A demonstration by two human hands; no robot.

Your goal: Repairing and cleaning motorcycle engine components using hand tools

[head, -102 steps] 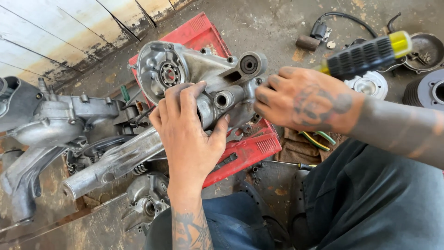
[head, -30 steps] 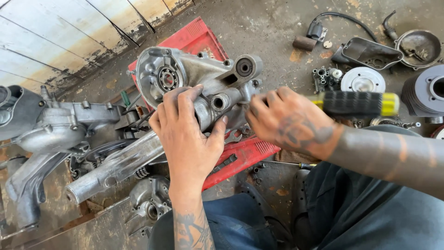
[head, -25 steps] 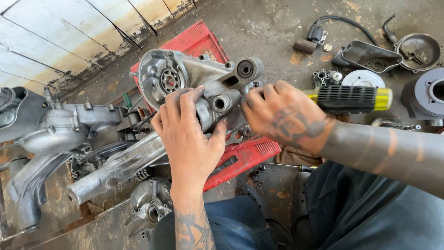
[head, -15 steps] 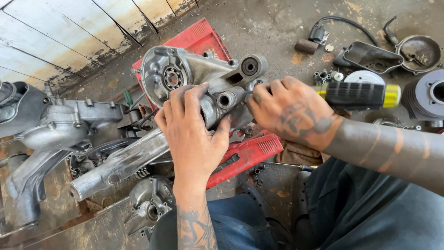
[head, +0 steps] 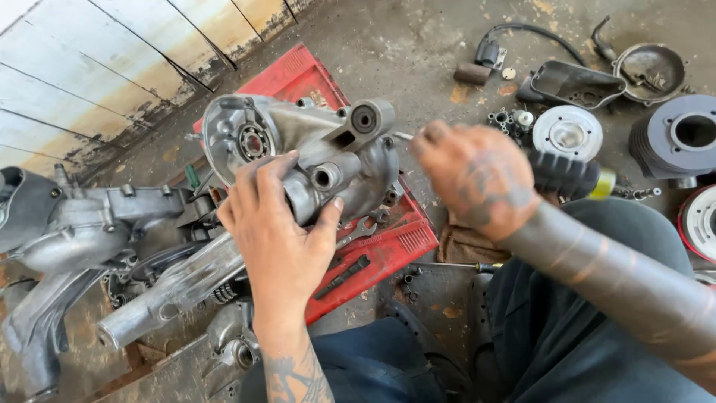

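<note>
A grey metal engine casing with a round bearing opening stands over a red plastic toolbox. My left hand presses flat on the casing's near side and steadies it. My right hand is closed round a screwdriver with a black ribbed handle and yellow end. Its thin metal shaft reaches toward the casing's right side; the tip is barely visible.
More grey engine parts lie at the left. A finned cylinder, a round silver disc, a black cover and small bolts lie on the concrete floor at the upper right. A wrench rests in the toolbox.
My right hand has turned the screwdriver and shifted right, away from the casing, so the handle now points lower and further right. My left hand stays on the casing.
</note>
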